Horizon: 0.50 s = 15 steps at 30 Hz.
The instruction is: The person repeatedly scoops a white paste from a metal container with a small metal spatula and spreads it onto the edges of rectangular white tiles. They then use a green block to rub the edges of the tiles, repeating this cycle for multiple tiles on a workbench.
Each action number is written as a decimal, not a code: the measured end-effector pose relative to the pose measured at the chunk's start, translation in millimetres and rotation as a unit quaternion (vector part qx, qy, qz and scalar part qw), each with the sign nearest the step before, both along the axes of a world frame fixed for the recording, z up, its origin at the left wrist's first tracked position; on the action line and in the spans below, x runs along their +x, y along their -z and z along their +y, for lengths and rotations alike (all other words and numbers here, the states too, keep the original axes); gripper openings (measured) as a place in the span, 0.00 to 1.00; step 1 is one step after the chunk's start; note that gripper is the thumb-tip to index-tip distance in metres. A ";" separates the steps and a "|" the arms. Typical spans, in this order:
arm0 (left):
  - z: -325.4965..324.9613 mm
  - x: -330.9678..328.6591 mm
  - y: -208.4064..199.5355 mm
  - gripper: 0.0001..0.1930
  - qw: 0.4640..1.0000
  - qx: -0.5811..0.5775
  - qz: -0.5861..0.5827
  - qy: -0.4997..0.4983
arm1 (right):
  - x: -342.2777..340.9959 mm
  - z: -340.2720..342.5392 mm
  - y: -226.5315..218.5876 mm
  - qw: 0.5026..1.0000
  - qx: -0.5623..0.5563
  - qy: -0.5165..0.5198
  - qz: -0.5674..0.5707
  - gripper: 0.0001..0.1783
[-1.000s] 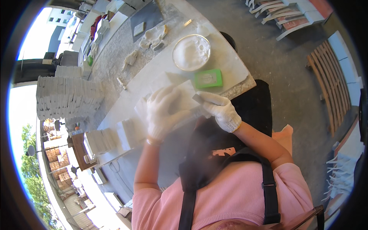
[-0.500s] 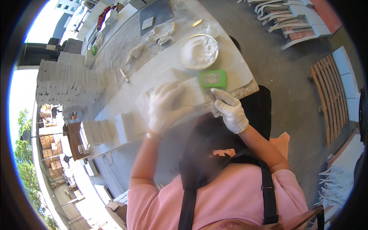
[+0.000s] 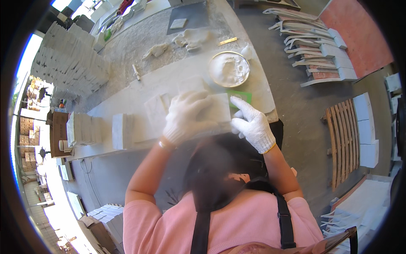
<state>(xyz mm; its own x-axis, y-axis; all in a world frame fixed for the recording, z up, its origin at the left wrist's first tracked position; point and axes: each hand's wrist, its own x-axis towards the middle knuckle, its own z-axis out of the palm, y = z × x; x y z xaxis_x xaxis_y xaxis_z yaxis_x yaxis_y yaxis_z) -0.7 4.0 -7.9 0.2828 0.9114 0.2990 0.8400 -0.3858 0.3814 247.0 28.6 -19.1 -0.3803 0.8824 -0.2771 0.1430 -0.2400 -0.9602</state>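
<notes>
My left hand (image 3: 188, 114), in a white knit glove, lies with fingers stretched across a white rectangular slab (image 3: 220, 109) near the table's front edge. At the slab's right end is my right hand (image 3: 251, 125), gloved too, its index finger pointing forward and the other fingers curled in. Anything held in those curled fingers is hidden. Just beyond its fingertip lies a flat green pad or box (image 3: 245, 96), partly covered by the hand. Farther back stands a round bowl (image 3: 229, 69) of white paste or powder. More pale slabs (image 3: 157, 109) lie left of my left hand.
The dusty table (image 3: 127, 91) bears crumpled gloves (image 3: 192, 39), a yellow strip (image 3: 228, 41) and a small white tool (image 3: 136, 72). Slabs stand on the left (image 3: 122, 131), with a tall stack (image 3: 67, 61) behind. A wooden pallet (image 3: 341, 144) lies on the floor to the right.
The view has turned and shifted, so the table and floor items appear displaced. My right hand has moved up to the slab's end and now covers part of the green item. My left hand stays on the slab.
</notes>
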 end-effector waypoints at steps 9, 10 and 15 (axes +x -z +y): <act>-0.6 -0.6 2.7 0.36 1.000 0.002 -0.007 0.003 | 34.4 6.3 -30.3 0.989 0.035 0.136 0.040 0.28; 0.1 -0.9 1.9 0.36 1.000 0.001 -0.004 0.005 | 29.8 10.7 -26.1 0.990 0.041 0.124 0.045 0.27; 0.5 -0.3 -0.7 0.36 1.000 0.005 -0.003 0.009 | 1.5 35.9 6.8 0.996 0.069 0.058 0.029 0.20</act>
<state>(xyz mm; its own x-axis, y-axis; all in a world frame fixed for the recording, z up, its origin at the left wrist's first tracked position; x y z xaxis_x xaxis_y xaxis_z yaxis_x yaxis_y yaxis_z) -1.1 4.5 -7.2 0.2967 0.9035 0.3094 0.8308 -0.4039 0.3829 248.6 64.5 -25.9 -0.2859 0.9492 -0.1313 0.0664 -0.1171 -0.9909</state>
